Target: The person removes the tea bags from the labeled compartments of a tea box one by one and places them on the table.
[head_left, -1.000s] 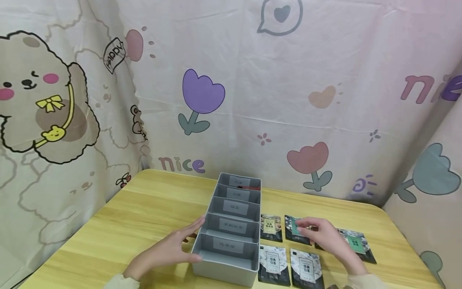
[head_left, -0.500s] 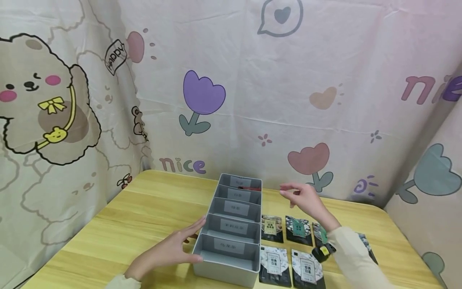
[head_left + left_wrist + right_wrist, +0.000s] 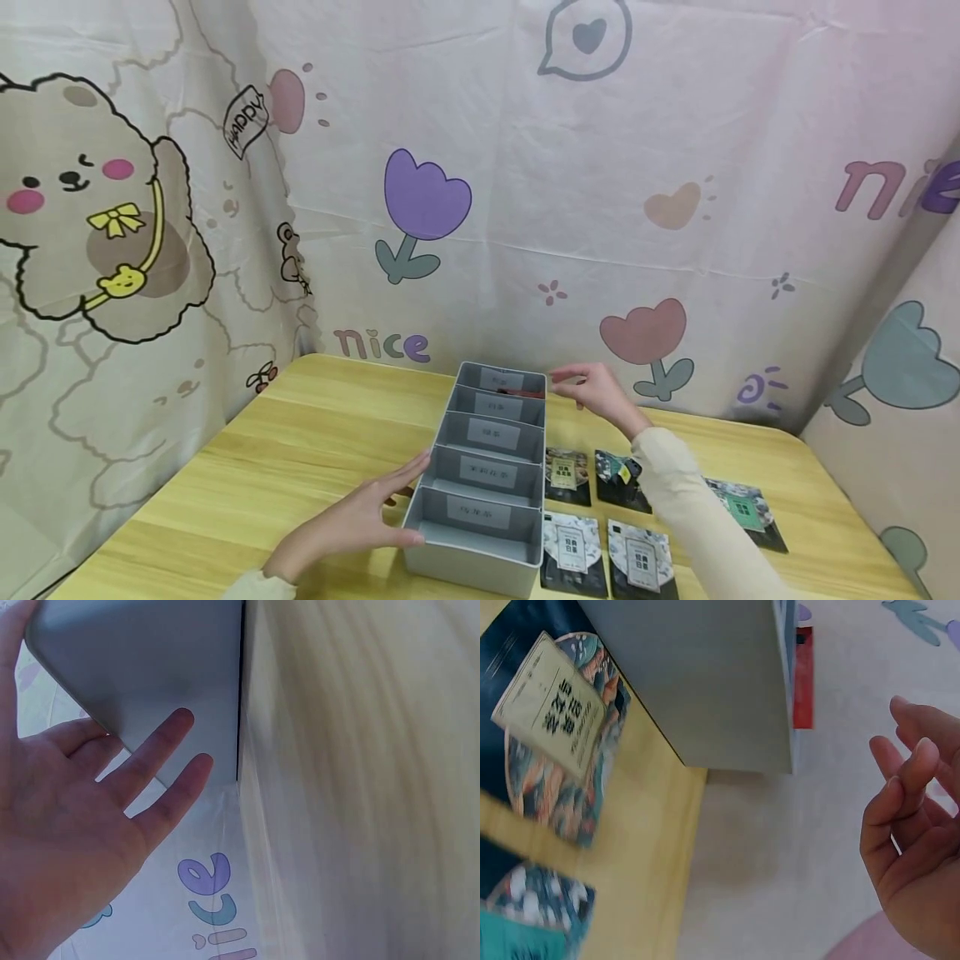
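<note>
A long grey divided box [image 3: 472,571] stands on the table, with a pale label in each compartment. My left hand [image 3: 360,517] rests against its near left side, fingers extended; in the left wrist view the fingers lie along the box wall [image 3: 142,667]. By the far right corner of the box hovers my right hand [image 3: 600,392], its fingers loosely bent and holding nothing. The right wrist view shows this hand [image 3: 922,832] apart from a red packet [image 3: 804,679] that sticks up out of the box. That red packet [image 3: 525,393] sits in the farthest compartment.
Right of the box lie flat dark packets: one with a yellow label [image 3: 567,475], two with white labels [image 3: 572,554], and one with a green label [image 3: 746,508]. Another packet [image 3: 615,479] is partly covered by my right wrist. A patterned curtain [image 3: 487,317] hangs behind the table.
My right hand has risen from above the green-labelled packets and moved away and leftward to the far corner of the box. The left hand has stayed against the box.
</note>
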Demonstrator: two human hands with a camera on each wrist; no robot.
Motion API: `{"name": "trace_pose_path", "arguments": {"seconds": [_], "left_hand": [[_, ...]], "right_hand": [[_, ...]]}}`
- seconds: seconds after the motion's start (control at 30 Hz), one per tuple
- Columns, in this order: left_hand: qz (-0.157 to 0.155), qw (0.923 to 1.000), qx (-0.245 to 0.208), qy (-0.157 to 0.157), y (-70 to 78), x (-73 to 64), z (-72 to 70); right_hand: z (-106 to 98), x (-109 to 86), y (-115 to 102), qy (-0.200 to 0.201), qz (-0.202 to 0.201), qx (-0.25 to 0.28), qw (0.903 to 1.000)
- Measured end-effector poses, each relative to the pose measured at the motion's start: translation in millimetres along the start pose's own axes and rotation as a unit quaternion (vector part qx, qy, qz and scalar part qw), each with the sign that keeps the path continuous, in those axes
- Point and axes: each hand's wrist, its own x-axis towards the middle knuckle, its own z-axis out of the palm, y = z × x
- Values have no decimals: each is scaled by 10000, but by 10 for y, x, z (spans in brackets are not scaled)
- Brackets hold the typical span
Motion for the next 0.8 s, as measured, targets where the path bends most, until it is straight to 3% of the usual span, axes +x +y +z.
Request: {"name": "trace_pose_path", "arguments": {"seconds": [0.33, 0.8], "left_hand": [[-8, 10000, 33, 23, 10, -2, 6], [-24, 10000, -64, -32, 9, -5, 2]], "right_hand": [[279, 185, 143, 171, 278, 384, 9987], [419, 197, 226, 180, 534, 302, 9980]]}}
